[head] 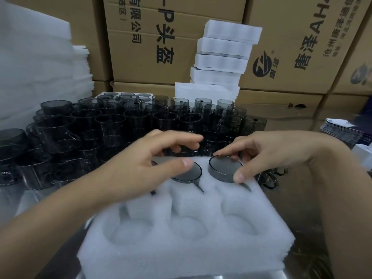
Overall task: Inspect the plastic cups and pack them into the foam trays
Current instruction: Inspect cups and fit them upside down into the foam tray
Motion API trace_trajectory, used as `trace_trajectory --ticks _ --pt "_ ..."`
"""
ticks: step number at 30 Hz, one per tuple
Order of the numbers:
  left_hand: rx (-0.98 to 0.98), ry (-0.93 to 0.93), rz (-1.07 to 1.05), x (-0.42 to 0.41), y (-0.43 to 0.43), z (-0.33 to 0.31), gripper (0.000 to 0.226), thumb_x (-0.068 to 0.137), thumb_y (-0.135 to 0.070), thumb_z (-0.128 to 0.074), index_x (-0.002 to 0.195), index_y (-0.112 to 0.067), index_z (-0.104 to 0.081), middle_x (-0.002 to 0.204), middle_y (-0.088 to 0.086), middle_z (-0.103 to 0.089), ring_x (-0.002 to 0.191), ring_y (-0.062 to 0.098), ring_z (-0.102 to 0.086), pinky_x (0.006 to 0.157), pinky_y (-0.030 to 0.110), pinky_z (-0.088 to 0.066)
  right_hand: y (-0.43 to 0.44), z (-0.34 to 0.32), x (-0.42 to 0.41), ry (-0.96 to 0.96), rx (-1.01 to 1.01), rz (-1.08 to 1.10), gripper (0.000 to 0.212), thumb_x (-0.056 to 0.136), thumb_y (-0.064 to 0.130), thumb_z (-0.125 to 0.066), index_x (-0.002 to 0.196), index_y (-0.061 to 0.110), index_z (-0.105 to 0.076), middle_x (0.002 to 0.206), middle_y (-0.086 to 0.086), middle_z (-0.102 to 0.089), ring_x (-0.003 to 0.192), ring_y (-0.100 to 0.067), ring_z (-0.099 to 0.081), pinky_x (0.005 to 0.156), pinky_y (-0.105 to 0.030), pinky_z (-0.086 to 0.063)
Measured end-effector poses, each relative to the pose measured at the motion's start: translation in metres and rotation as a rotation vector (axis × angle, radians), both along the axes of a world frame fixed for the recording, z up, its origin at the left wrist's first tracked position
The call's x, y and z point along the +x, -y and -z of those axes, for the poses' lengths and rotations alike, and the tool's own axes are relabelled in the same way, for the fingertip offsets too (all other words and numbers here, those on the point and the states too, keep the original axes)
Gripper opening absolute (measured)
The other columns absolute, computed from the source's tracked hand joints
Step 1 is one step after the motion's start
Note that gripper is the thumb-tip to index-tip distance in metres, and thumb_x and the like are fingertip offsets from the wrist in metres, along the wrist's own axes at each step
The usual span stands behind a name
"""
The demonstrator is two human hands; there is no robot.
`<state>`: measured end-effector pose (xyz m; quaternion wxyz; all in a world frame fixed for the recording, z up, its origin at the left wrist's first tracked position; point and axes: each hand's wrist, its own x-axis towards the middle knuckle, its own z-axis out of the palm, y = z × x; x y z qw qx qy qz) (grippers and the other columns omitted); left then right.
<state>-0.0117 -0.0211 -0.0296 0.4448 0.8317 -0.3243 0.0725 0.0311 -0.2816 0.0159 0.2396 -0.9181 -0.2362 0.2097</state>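
Observation:
A white foam tray (pixel 201 248) lies in front of me with round pockets. Two smoky grey plastic cups sit upside down in its far row, their flat bases up. My right hand (pixel 267 156) pinches the right cup (pixel 224 168) between thumb and fingers. My left hand (pixel 141 168) hovers over the middle cup (pixel 191 173), thumb on its base and fingers curled above it. The near three pockets hold nothing. The far left pocket is hidden under my left hand.
Many loose grey cups (pixel 120 125) crowd the table behind the tray. A pile of packed foam trays (pixel 223 57) stands at the back against cardboard boxes (pixel 161 41). Foam sheets (pixel 40 67) are stacked at the left. A stack of cards (pixel 342 129) lies at the right.

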Motion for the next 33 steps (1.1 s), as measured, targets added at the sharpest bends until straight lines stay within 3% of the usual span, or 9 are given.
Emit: trace_trajectory --ticks 3,5,7,9,13,18,22,26,33 --pt "0.242 0.227 0.096 -0.007 0.007 0.004 0.054 0.081 -0.056 -0.042 0.129 -0.036 -0.055 0.135 -0.026 -0.049 0.124 -0.017 -0.031 0.100 0.003 -0.022 0.003 -0.003 -0.002 -0.026 0.163 0.087 0.057 0.057 0.072 -0.074 0.104 0.039 -0.072 0.080 0.010 -0.071 0.070 -0.007 -0.065 0.064 -0.016 -0.050" --pt "0.318 0.263 0.116 -0.010 0.010 0.006 0.062 0.081 -0.058 -0.039 0.135 -0.030 -0.051 0.138 -0.021 -0.047 0.122 -0.025 -0.024 0.102 0.001 -0.017 0.006 -0.004 -0.001 -0.051 0.249 0.165 0.046 0.061 0.051 -0.075 0.097 0.022 -0.075 0.074 0.003 -0.073 0.064 -0.009 -0.066 0.060 -0.017 -0.053" --pt "0.348 0.255 0.127 -0.012 0.011 0.006 0.061 0.079 -0.061 -0.039 0.136 -0.039 -0.043 0.140 -0.025 -0.044 0.125 -0.025 -0.021 0.103 0.001 -0.015 0.006 -0.002 0.000 -0.074 0.238 0.215 0.023 0.076 0.029 -0.072 0.093 0.015 -0.075 0.074 -0.001 -0.073 0.063 -0.010 -0.068 0.059 -0.018 -0.054" --pt "0.350 0.220 0.140 -0.012 0.011 0.007 0.055 0.076 -0.064 -0.039 0.130 -0.051 -0.034 0.138 -0.032 -0.040 0.128 -0.022 -0.022 0.102 0.001 -0.016 0.006 -0.001 0.002 -0.083 0.214 0.252 0.009 0.083 0.015 -0.069 0.090 0.014 -0.076 0.076 -0.005 -0.074 0.064 -0.010 -0.069 0.058 -0.018 -0.055" --pt "0.383 0.139 0.138 -0.012 0.011 0.007 0.051 0.072 -0.071 -0.039 0.123 -0.064 -0.034 0.137 -0.040 -0.037 0.128 -0.021 -0.026 0.107 0.009 -0.025 0.006 -0.002 0.003 -0.097 0.222 0.293 0.006 0.081 0.012 -0.071 0.082 0.013 -0.077 0.075 -0.010 -0.074 0.063 -0.012 -0.070 0.057 -0.018 -0.055" --pt "0.446 0.112 0.170 -0.012 0.011 0.006 0.060 0.071 -0.075 -0.037 0.128 -0.060 -0.035 0.140 -0.040 -0.032 0.130 -0.022 -0.020 0.111 0.014 -0.023 0.001 0.003 0.005 -0.084 0.201 0.300 0.005 0.071 0.016 -0.077 0.068 0.013 -0.077 0.068 -0.010 -0.071 0.060 -0.012 -0.068 0.057 -0.018 -0.055" --pt "0.547 0.094 0.235 -0.006 0.012 -0.002 0.060 0.071 -0.075 -0.034 0.129 -0.059 -0.032 0.137 -0.049 -0.022 0.130 -0.026 -0.009 0.109 0.005 -0.010 -0.002 0.003 0.006 -0.090 0.194 0.317 0.014 0.077 0.009 -0.076 0.063 0.013 -0.076 0.062 -0.008 -0.069 0.057 -0.010 -0.067 0.054 -0.018 -0.054" --pt "0.511 0.088 0.234 -0.003 0.013 -0.001 0.065 0.072 -0.074 -0.038 0.132 -0.051 -0.040 0.137 -0.046 -0.026 0.129 -0.026 -0.013 0.108 0.004 -0.012 -0.003 0.003 0.008 -0.092 0.165 0.336 0.016 0.077 0.008 -0.076 0.062 0.013 -0.076 0.063 -0.009 -0.069 0.057 -0.011 -0.067 0.055 -0.019 -0.055" --pt "0.481 0.079 0.196 -0.001 0.012 0.002 0.063 0.075 -0.070 -0.049 0.134 -0.047 -0.045 0.141 -0.037 -0.036 0.129 -0.024 -0.018 0.114 0.019 -0.022 -0.009 -0.001 0.006 -0.057 0.082 0.347 0.014 0.078 0.013 -0.076 0.064 0.016 -0.075 0.063 -0.006 -0.069 0.055 -0.008 -0.065 0.052 -0.018 -0.052"
